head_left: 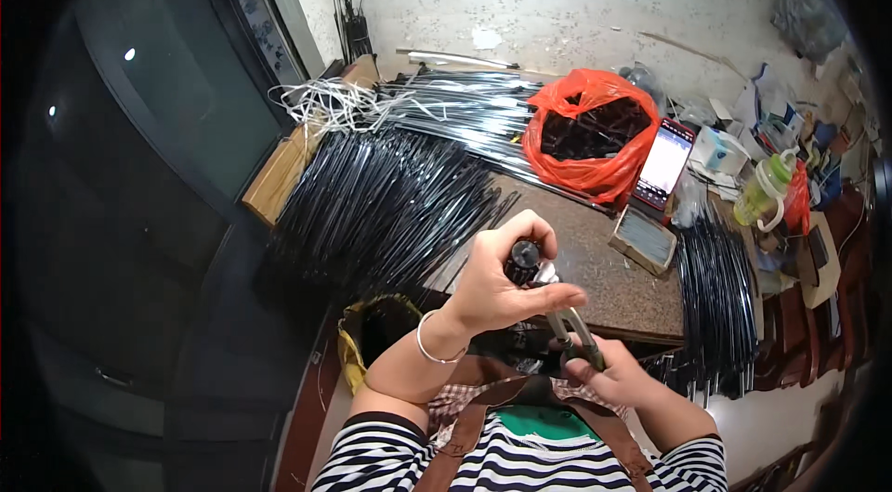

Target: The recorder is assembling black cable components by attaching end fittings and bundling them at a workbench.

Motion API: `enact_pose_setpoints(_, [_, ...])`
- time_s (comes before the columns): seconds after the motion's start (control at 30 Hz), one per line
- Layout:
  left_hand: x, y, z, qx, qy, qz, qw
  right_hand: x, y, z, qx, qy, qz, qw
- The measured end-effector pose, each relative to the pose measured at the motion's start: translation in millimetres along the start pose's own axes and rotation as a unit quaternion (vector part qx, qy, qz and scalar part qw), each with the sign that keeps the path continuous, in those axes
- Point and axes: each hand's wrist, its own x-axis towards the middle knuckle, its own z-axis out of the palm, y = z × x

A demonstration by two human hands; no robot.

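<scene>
**Black knob and metal tool meet above a bench heaped with rods**

Head view: left hand [502, 283] raised over the near edge of the brown worktable [609, 269], fingers curled tight around a small black ribbed knob [523, 260], thumb and forefinger pinched forward onto the shiny piece just beside it. Right hand [613, 376] lower and close to the chest, closed around the handles of a metal hand tool [574, 332] whose upper end reaches up to touch the knob. Neither grip slack; whether the tool's tip bites the piece or only rests against it, impossible to tell.

Progress, as a judgement only: one piece in hand and mid-assembly, with much left. A large fan of thin black rods [381, 195] untouched at left, a second bundle of black rods [715, 297] hanging off the right edge, more shiny rods [455, 106] farther back. Too many to count in any heap. No clear stack of finished pieces visible.

Counted elsewhere: one red plastic bag [590, 134] open and full of dark parts, one phone [664, 162] with a lit screen propped beside it, one small flat box [643, 239] near the table's middle, one green-capped bottle [767, 190] at right, one tangle of white cords [330, 102] at the far left corner. One silver bangle [429, 343] on the left wrist; striped sleeves and a brown apron at the lower edge.
</scene>
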Motion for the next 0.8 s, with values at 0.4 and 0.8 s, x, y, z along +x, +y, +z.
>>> enact_pose_setpoints(0.4, [1,5,11,-0.035,0.041,-0.045,0.997,7,7,3,0.302,-0.105,0.036,0.947])
enact_pose_setpoints(0.8, [19,-8,45,-0.163,0.160,-0.011,0.973,9,1,-29,-0.063,0.170,-0.120,0.976])
